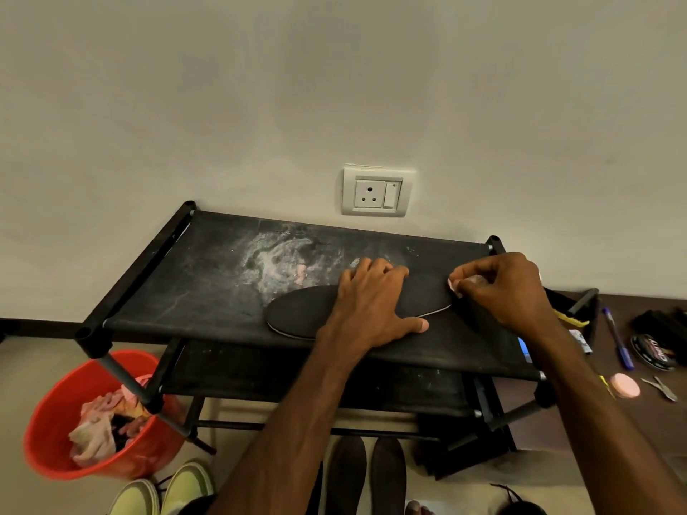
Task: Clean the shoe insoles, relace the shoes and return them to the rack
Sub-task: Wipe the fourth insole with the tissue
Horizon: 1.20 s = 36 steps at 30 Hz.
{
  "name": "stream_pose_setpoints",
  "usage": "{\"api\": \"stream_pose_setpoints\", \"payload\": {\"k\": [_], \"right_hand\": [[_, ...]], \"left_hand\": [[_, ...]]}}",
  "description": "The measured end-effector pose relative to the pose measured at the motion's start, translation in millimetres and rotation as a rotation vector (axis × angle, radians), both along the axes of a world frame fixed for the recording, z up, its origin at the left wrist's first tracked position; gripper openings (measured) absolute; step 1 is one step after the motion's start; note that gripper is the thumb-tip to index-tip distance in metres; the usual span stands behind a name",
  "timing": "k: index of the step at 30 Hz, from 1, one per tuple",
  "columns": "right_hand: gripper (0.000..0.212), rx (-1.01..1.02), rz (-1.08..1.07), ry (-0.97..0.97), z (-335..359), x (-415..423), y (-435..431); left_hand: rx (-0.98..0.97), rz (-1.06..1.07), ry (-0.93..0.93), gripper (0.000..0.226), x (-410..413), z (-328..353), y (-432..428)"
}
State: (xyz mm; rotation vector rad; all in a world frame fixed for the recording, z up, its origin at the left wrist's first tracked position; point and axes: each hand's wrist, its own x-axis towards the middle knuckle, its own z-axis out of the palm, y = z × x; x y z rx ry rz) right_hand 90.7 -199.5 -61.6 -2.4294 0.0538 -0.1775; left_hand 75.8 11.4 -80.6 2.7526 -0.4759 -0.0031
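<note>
A flat, dark, oval insole [297, 314] with a thin pale edge lies on the black fabric top shelf [186, 284] of the shoe rack, its long axis running left to right. The left hand [371, 302] presses it with fingers spread flat. The right hand [509, 291] pinches a small pink scrap [454, 286] at the insole's right end. White powder smears [275, 262] dust the shelf beyond.

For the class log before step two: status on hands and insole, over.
Left hand flat on insole, pinning it to shelf. Right hand pinching pink cloth at insole's end. White powder behind; nothing blocking.
</note>
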Motion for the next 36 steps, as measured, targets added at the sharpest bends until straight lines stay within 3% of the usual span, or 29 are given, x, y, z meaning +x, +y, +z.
{"api": "stream_pose_setpoints", "payload": {"k": [7, 17, 24, 36], "right_hand": [[0.012, -0.073, 0.08, 0.06, -0.8, -1.2, -8.0], [0.024, -0.155, 0.182, 0.08, 0.7, 0.3, 11.1], [0.017, -0.142, 0.225, 0.157, 1.2, 0.6, 3.3], [0.013, -0.16, 0.402, 0.267, 16.6, -9.7, -1.9]], "left_hand": [[-0.015, -0.073, 0.007, 0.069, -7.5, -10.5, 24.9], [-0.095, -0.017, -0.079, 0.088, -8.6, -18.0, 5.7], [-0.1, -0.031, -0.048, 0.076, -3.2, -23.1, -4.5], [-0.175, 0.005, -0.029, 0.078, -4.5, -27.8, -5.4]]}}
